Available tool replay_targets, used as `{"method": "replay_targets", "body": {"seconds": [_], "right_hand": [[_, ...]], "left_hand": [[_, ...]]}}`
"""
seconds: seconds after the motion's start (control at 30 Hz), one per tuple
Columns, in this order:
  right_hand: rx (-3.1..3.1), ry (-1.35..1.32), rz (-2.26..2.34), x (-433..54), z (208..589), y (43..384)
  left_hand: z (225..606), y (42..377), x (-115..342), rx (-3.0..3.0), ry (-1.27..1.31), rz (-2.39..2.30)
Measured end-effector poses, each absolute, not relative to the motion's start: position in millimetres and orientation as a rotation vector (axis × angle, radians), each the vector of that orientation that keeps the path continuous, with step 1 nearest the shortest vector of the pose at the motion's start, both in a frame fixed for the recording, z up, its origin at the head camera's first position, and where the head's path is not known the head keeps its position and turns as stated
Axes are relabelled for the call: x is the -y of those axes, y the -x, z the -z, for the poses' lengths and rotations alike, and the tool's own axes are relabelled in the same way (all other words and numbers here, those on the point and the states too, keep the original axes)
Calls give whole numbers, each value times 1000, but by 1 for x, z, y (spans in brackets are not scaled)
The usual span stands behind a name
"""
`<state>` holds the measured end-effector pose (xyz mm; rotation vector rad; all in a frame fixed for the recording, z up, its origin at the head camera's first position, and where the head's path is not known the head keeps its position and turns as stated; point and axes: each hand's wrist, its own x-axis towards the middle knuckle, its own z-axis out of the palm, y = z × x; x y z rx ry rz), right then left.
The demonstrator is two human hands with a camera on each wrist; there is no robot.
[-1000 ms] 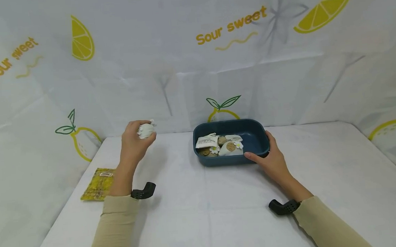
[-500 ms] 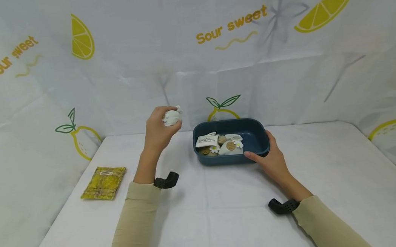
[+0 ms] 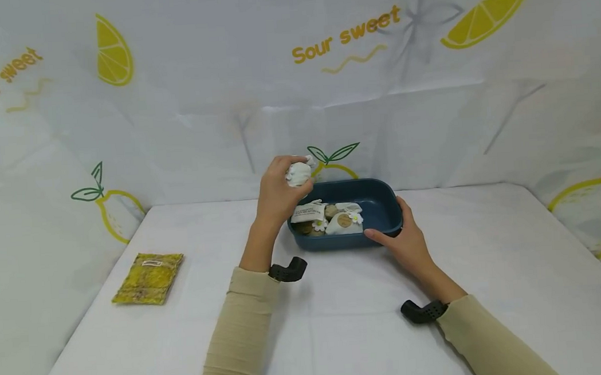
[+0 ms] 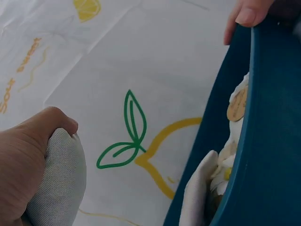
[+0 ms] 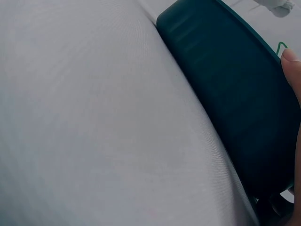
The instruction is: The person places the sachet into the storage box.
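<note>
My left hand [image 3: 274, 192] pinches a small white cloth sachet [image 3: 298, 175] with a gathered top, held up near the left rear of a dark blue rectangular tub [image 3: 335, 242]. In the left wrist view, the plump, woven side of the sachet [image 4: 62, 176] shows beside the thumb. My right hand [image 3: 409, 244] grips the tub's right end, thumb over the front rim and fingers round the side. Inside, on the left, lie a printed cloth sachet [image 3: 307, 213], another with a round wooden tag [image 3: 344, 220], and white daisies [image 3: 356, 217]. The tub's right part shows bare floor.
A flat yellow patterned packet [image 3: 148, 279] with a white label lies on the left of the white-covered table [image 3: 340, 334]. Behind the tub rises a white cloth backdrop [image 3: 200, 148] with lemon prints. Black camera mounts [image 3: 288, 269] sit on both wrists.
The left hand has carried the white sachet rightward and slightly up, from the table's left side to the tub. The yellow packet is now uncovered by the arm. The right hand keeps its grip.
</note>
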<state>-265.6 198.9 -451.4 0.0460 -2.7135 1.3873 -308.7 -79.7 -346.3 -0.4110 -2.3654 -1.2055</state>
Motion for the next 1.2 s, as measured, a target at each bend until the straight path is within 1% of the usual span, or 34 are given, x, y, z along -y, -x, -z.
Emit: {"method": "replay_targets", "body": {"seconds": [0.2, 0.47, 0.77, 1.07, 1.2], "right_hand": [[2698, -53, -1388, -198, 451, 266], [2705, -24, -1394, -200, 450, 265], [2694, -40, -1399, -197, 451, 266], [2694, -48, -1395, -197, 450, 267], [2699, -43, -1391, -197, 451, 266]], "left_hand": [[353, 316, 68, 2376, 464, 1192], [372, 323, 45, 2472, 558, 1086], [393, 330, 34, 2489, 537, 1087], [400, 334, 32, 2890, 553, 777], [401, 335, 32, 2935, 561, 769]]}}
